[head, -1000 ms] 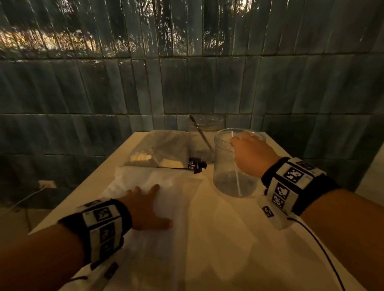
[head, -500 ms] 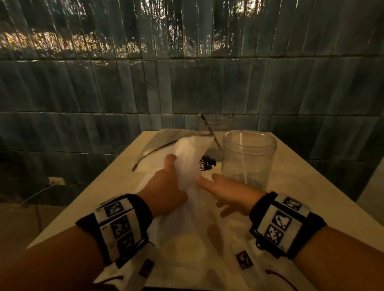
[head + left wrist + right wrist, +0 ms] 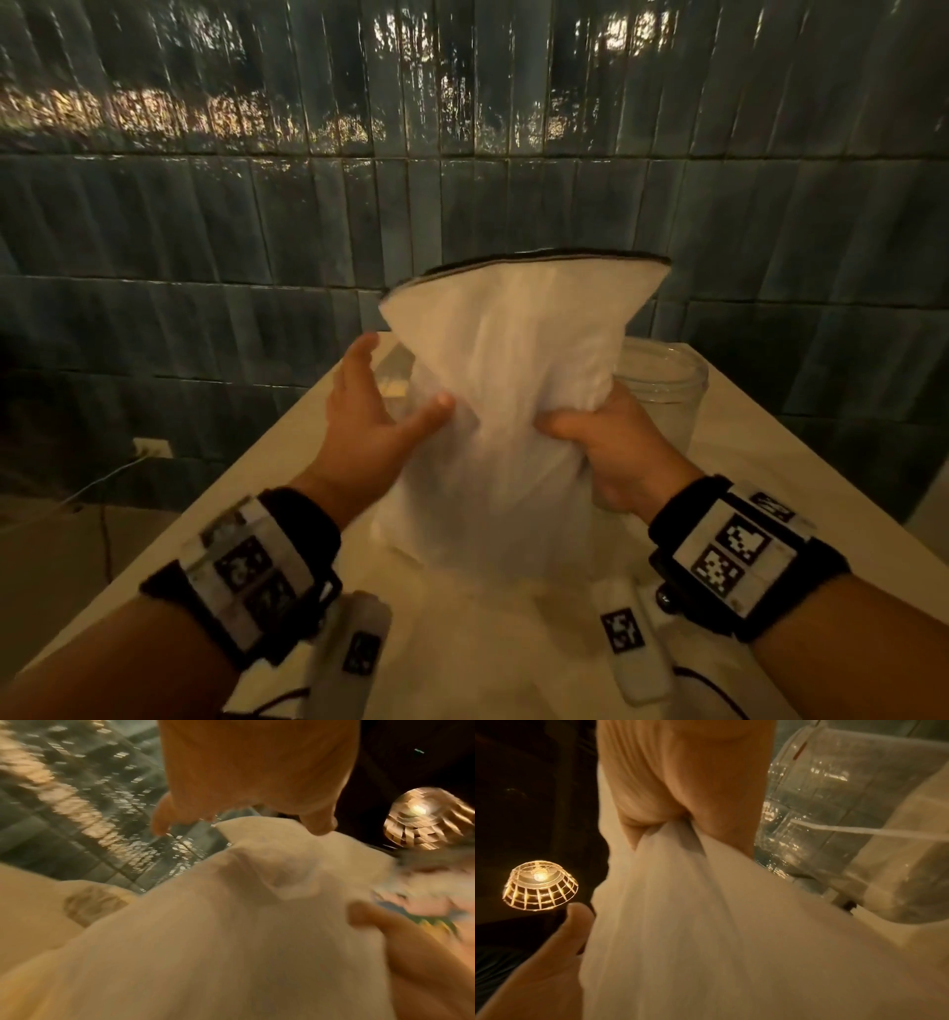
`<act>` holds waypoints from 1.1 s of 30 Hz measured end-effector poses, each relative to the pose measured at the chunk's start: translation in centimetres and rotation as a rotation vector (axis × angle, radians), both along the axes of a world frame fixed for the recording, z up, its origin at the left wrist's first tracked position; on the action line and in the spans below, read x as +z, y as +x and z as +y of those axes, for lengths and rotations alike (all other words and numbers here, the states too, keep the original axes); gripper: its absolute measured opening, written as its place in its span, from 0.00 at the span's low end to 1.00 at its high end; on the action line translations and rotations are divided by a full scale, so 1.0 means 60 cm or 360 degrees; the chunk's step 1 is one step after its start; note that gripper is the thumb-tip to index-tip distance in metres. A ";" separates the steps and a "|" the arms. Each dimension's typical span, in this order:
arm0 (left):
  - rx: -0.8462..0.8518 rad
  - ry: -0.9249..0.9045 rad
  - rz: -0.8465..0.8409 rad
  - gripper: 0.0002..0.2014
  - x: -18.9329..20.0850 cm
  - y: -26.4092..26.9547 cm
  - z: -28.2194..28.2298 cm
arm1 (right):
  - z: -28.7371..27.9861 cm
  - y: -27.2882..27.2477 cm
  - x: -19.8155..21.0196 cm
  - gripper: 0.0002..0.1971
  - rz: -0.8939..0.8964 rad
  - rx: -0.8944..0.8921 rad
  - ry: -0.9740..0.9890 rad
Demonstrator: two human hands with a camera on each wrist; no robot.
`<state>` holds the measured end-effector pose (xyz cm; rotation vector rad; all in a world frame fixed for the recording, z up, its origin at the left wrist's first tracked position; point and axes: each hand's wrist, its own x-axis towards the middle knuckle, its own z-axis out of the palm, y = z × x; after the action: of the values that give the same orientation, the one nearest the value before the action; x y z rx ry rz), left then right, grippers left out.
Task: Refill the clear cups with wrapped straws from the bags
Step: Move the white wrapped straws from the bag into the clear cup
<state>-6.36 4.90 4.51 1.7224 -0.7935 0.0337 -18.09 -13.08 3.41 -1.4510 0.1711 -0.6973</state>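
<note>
A dark wall of glossy upright tiles [image 3: 462, 205] fills the background, and a pale worktop [image 3: 770, 462] runs out from it toward the person. Standing upright above the middle of the worktop is a white plastic bag [image 3: 493, 437], its mouth flaring wide at the top with a dark edge. The right hand [image 3: 611, 452] has its grip closed tight on the bag's right side, fingers and thumb bunching the plastic. The left hand [image 3: 369, 426] is spread, its grip loose: the thumb touches the bag's left side while the fingers stand open and apart from it. Behind the bag, just beside the right hand, a clear cup [image 3: 667, 390] stands on the worktop; the right wrist view shows one wrapped straw [image 3: 859, 830] leaning inside it. A lit pendant lamp [image 3: 540, 882] hangs overhead.
</note>
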 end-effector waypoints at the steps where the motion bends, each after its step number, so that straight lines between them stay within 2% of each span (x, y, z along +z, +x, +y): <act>1: -0.0126 -0.0036 0.0245 0.53 0.010 0.010 0.001 | -0.001 -0.002 0.002 0.26 -0.0034 0.0034 -0.0018; 3: -0.0475 -0.0059 0.0498 0.57 0.023 0.023 0.007 | 0.000 -0.005 0.008 0.24 -0.0073 0.0094 -0.0065; 5: -0.0685 0.0027 0.0437 0.49 0.030 0.024 0.006 | 0.005 -0.008 0.011 0.24 -0.0044 0.0111 -0.0201; 6: -0.0691 0.0108 0.0382 0.44 0.030 0.020 0.003 | 0.007 -0.009 0.010 0.24 -0.0006 0.0091 -0.0279; 9: -0.0468 0.0271 0.0269 0.38 0.016 0.018 -0.009 | 0.013 -0.015 0.006 0.23 0.0088 0.0084 -0.0357; 11: -0.0329 0.0278 0.0268 0.34 0.003 0.023 -0.011 | 0.012 -0.023 0.000 0.23 0.0256 0.0100 -0.0472; 12: -0.0242 0.0258 0.0281 0.31 -0.003 0.025 -0.010 | 0.011 -0.028 -0.002 0.21 0.0413 0.0083 -0.0556; 14: -0.0067 0.0162 0.0293 0.26 -0.012 0.028 -0.008 | 0.016 -0.043 -0.001 0.18 0.0906 0.0079 -0.0702; 15: -0.0019 0.0081 0.0286 0.24 -0.014 0.028 -0.007 | 0.019 -0.049 0.003 0.20 0.1132 0.0095 -0.0812; 17: -0.0004 -0.0087 0.0250 0.21 -0.016 0.026 -0.007 | 0.024 -0.055 0.016 0.24 0.1360 0.0081 -0.1216; 18: -0.0004 -0.0154 0.0237 0.21 -0.017 0.025 -0.008 | 0.031 -0.059 0.029 0.22 0.1396 0.0048 -0.1432; 20: 0.0022 -0.0235 0.0218 0.23 -0.018 0.022 -0.012 | 0.054 -0.066 0.067 0.12 0.1475 -0.0034 -0.1777; 21: 0.0042 -0.0246 0.0205 0.24 -0.018 0.020 -0.013 | 0.067 -0.067 0.089 0.12 0.1486 -0.0065 -0.1895; 23: 0.0043 -0.0256 0.0186 0.26 -0.016 0.018 -0.017 | 0.097 -0.064 0.134 0.16 0.1358 -0.0122 -0.2024; 27: -0.0116 -0.0300 0.0133 0.29 -0.011 0.015 -0.020 | 0.139 -0.016 0.189 0.07 0.0299 -0.0300 -0.2097; 28: -0.0113 -0.0315 0.0084 0.30 -0.010 0.017 -0.020 | 0.146 0.003 0.195 0.07 0.0166 -0.0337 -0.2143; 29: -0.0117 -0.0339 0.0034 0.31 -0.009 0.018 -0.022 | 0.149 0.023 0.196 0.12 0.0125 -0.0376 -0.2221; 31: -0.0152 -0.0348 -0.0057 0.34 -0.008 0.021 -0.024 | 0.146 0.065 0.189 0.22 0.0218 -0.0424 -0.2384; 33: -0.0161 -0.0291 -0.0166 0.38 -0.002 0.023 -0.023 | 0.141 0.096 0.178 0.24 0.0321 -0.0477 -0.2402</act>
<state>-4.96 3.54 4.37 1.5158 -0.9251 0.1243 -12.36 -4.59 14.11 -2.9853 -0.0225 -0.9695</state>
